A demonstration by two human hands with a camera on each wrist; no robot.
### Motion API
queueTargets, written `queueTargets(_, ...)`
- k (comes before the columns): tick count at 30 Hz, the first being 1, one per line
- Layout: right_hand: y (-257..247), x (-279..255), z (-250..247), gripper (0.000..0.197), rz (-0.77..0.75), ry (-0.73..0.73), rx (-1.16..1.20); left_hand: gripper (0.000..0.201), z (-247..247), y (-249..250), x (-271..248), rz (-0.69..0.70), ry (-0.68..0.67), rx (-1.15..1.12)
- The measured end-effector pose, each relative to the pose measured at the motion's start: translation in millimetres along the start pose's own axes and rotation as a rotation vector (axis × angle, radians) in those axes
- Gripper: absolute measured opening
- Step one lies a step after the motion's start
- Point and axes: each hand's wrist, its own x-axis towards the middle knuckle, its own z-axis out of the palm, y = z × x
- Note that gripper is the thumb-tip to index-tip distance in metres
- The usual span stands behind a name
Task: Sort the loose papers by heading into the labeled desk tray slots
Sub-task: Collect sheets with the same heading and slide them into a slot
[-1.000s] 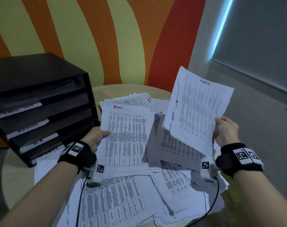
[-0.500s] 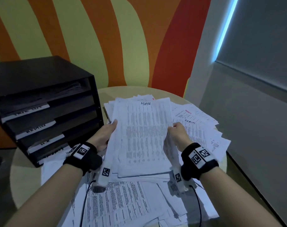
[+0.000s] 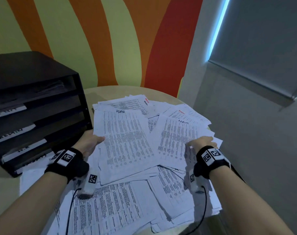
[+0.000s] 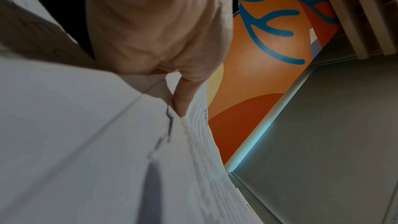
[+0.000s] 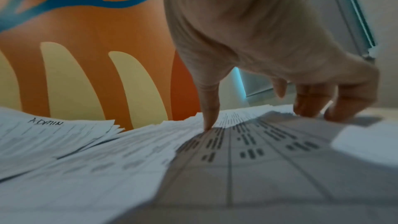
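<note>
My left hand (image 3: 94, 143) grips a stack of printed sheets headed ADMIN (image 3: 125, 143) by its left edge, held just above the pile. In the left wrist view the thumb (image 4: 185, 98) presses on top of that stack (image 4: 200, 142). My right hand (image 3: 201, 143) rests with spread fingertips on another ADMIN sheet (image 3: 176, 136) lying on the pile; thumb (image 5: 208, 122) and fingers (image 5: 305, 106) touch the paper without lifting it. The black desk tray (image 3: 34, 70) stands at the left, its white slot labels (image 3: 12, 134) facing me.
Several loose printed sheets (image 3: 119, 209) cover the round pale table (image 3: 110, 91), some hanging over its near and right edges. More sheets with red headings (image 3: 181, 111) lie at the back. A grey wall and window blind (image 3: 254, 48) are close on the right.
My right hand brought its raised sheet down onto the stack in my left hand, let go, and moved right onto another ADMIN sheet. The left hand keeps its grip.
</note>
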Motion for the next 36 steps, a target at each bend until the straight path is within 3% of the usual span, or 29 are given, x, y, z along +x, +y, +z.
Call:
queueTargets(2, 1, 10, 8, 0.106, 0.028, -0.016, 0.048, 0.045, 0, 1, -1, 0.01, -0.011, 0.0)
queueTargets(4, 1, 13, 11, 0.094, -0.001, -0.043, 0.078, 0.044, 0, 1, -3, 0.021, -0.026, 0.006)
queueTargets(7, 4, 14, 10, 0.031, -0.111, -0.054, 0.153, 0.044, -1, 1, -4, 0.029, -0.03, 0.004)
queueTargets(9, 9, 15, 6, 0.007, -0.153, -0.008, 0.25, 0.044, -2, 1, -4, 0.034, -0.037, 0.002)
queueTargets(13, 17, 16, -5, 0.005, -0.219, 0.046, 0.466, 0.042, -3, 1, -6, 0.042, -0.05, -0.006)
queueTargets(16, 23, 10, -15, 0.019, -0.333, 0.057, 0.685, 0.042, -5, 2, -6, 0.046, -0.044, -0.008)
queueTargets(19, 27, 5, -26, 0.02, -0.419, 0.078, 0.835, 0.042, -8, 3, -5, 0.054, -0.049, -0.012)
queueTargets(23, 29, 2, -40, 0.022, -0.43, 0.004, 1.068, 0.041, -13, 7, -4, 0.073, -0.036, -0.015)
queueTargets(32, 26, 0, -60, 0.01, -0.47, -0.139, 1.237, 0.034, -22, 33, -12, 0.279, 0.111, -0.126)
queueTargets(36, 16, -8, -65, 0.006, -0.513, -0.26, 1.237, 0.03, -20, 55, -25, 0.397, 0.108, -0.122)
